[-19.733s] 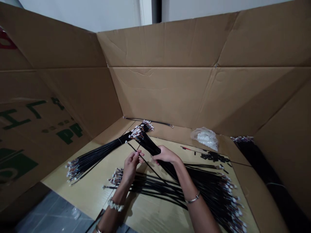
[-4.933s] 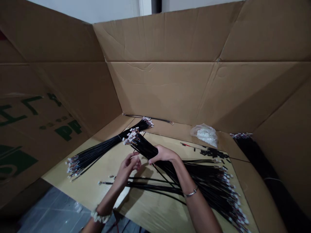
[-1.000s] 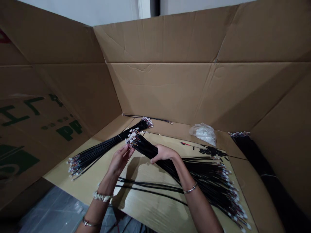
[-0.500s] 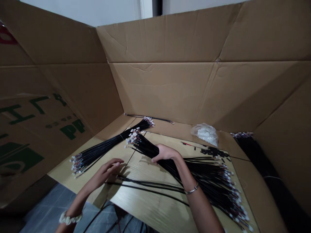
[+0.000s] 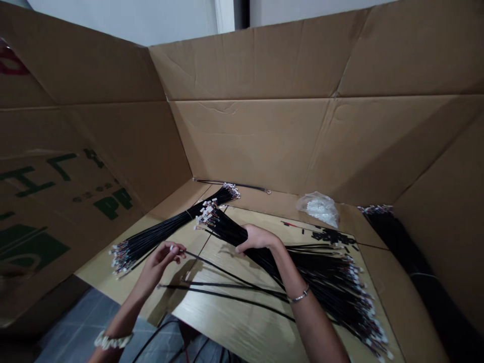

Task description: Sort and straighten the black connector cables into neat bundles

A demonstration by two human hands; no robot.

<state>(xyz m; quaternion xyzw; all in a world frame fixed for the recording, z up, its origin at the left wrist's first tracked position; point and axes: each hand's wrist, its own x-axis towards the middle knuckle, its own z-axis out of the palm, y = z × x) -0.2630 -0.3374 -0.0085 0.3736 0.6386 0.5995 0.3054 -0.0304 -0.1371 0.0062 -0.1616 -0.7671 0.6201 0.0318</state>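
Note:
My right hand (image 5: 257, 239) is shut around a thick bundle of black wires (image 5: 227, 227), whose white connector ends fan out beyond my fingers to the upper left. The bundle's long tail spreads across the board to the lower right. My left hand (image 5: 161, 265) is apart from it, pinching the end of a single thin black wire (image 5: 234, 275) that runs right across the wooden board (image 5: 234, 327). Just left of that hand lies a second, tied bundle of black wires (image 5: 159, 238), with connectors at both ends.
A clear plastic bag of white connectors (image 5: 318, 208) and small black pieces (image 5: 333, 236) lie at the board's far side. Cardboard walls (image 5: 249, 146) surround the board. A further black wire bundle (image 5: 416, 275) rests on the right flap. Grey floor shows at lower left.
My left hand has moved left, away from the held bundle, and a single wire now stretches from its fingers across the board. My right hand stays on the bundle.

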